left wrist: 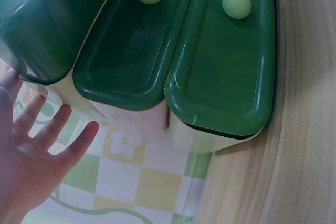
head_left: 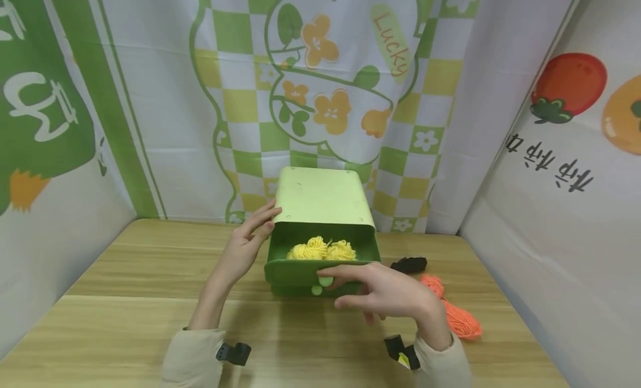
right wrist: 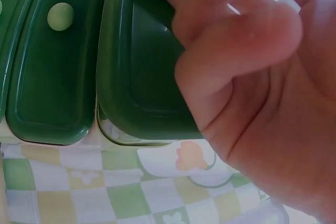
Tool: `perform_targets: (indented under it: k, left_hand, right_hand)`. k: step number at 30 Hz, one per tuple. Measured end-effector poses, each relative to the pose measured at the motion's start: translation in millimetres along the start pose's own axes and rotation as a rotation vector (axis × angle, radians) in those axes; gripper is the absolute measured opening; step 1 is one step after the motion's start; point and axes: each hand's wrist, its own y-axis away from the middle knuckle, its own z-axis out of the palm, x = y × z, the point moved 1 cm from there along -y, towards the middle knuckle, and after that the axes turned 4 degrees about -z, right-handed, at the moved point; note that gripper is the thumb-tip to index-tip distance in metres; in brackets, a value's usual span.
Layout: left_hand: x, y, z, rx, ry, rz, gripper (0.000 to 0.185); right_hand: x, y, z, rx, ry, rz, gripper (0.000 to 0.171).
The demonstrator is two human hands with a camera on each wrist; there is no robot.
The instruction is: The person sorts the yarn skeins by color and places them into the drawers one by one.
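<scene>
A small drawer cabinet [head_left: 323, 196] with a pale green shell stands on the table, its green top drawer [head_left: 290, 271] pulled out. Two yellow yarn bundles [head_left: 307, 251] lie inside. My left hand [head_left: 242, 249] rests against the cabinet's left side, fingers extended; the left wrist view shows that hand [left wrist: 37, 150] with fingers spread by the drawers. In front of the drawer, my right hand [head_left: 385, 290] has its index finger at the light green round knob [head_left: 326, 281], the thumb lower and apart. In the right wrist view, the right hand [right wrist: 252, 82] covers that knob.
Right of the cabinet lie a black yarn bundle [head_left: 409, 265] and an orange yarn bundle [head_left: 458, 315] on the wooden table [head_left: 125, 321]. Closed lower drawers [left wrist: 220, 61] sit beneath the pulled-out one. A printed curtain [head_left: 240, 98] hangs close behind the cabinet.
</scene>
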Motion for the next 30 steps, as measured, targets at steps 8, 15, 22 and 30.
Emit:
perform_targets:
  k: [8, 15, 22, 30]
  left_hand:
    - [-3.3, -1.4, 0.4, 0.005, -0.005, 0.000, 0.037]
    - [-4.0, -2.2, 0.7, 0.007, 0.002, 0.010, 0.038]
    - [-2.7, -1.5, 0.8, 0.004, 0.010, 0.010, 0.038]
    - [-3.1, -1.6, 1.5, 0.006, 0.015, 0.003, 0.038]
  right_hand:
    - [2.7, 0.4, -1.3, -0.013, -0.029, -0.006, 0.053]
    - [3.2, -0.6, -3.3, 0.017, -0.009, -0.045, 0.051]
    - [5.6, -1.9, -3.7, 0.037, 0.003, -0.078, 0.049]
    - [5.8, -3.5, -3.0, 0.096, 0.034, -0.077, 0.044]
